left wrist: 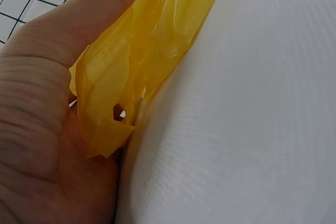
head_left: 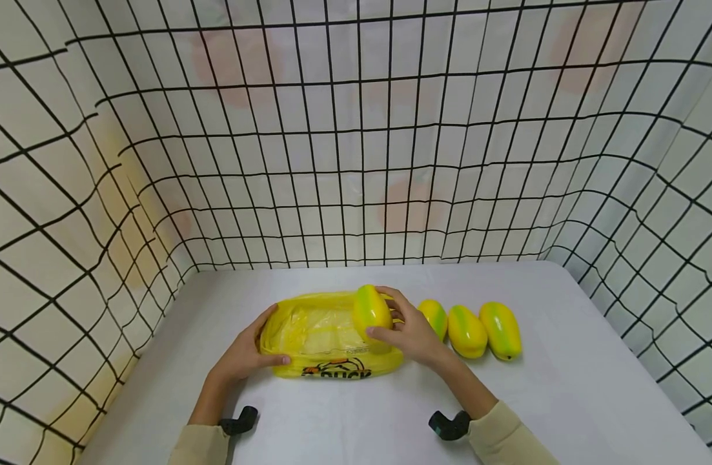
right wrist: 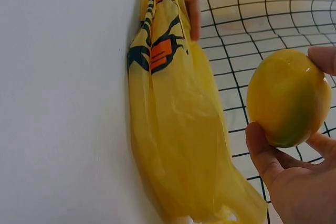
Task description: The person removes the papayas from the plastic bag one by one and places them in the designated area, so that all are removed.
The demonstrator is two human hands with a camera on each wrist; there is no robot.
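A yellow plastic bag with a black and orange print lies on the table, its mouth spread wide towards the head camera. At its left end my left hand holds the rim, thumb at the front and fingers behind; crumpled yellow plastic lies against that hand in the left wrist view. My right hand grips a glossy yellow-green mango-shaped fruit over the bag's right end. The right wrist view shows this fruit between thumb and fingers, raised off the table and apart from the bag's side.
Three similar fruits stand in a row right of the bag: one partly behind my right hand, a middle one and an outer one. A black wire grid encloses the white table at the back and sides.
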